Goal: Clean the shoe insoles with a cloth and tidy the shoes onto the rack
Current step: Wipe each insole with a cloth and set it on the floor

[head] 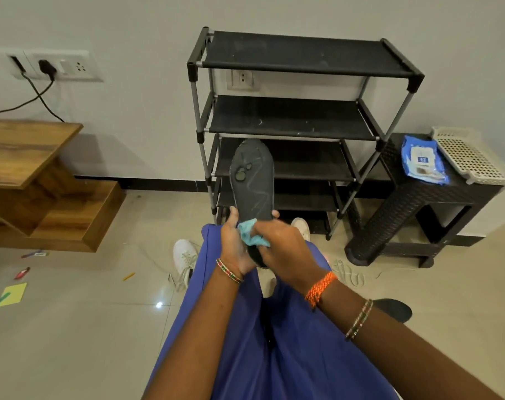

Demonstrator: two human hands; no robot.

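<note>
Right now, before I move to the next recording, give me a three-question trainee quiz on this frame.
1. True or false: shoes already sit on the rack.
2. Which hand holds the cloth against the insole? A) left hand B) right hand
3. What blue item lies on the dark side table beside the white basket?

Key: 1. False, all visible shelves are bare. 2. B; the left hand grips the insole. 3. A wipes pack.
</note>
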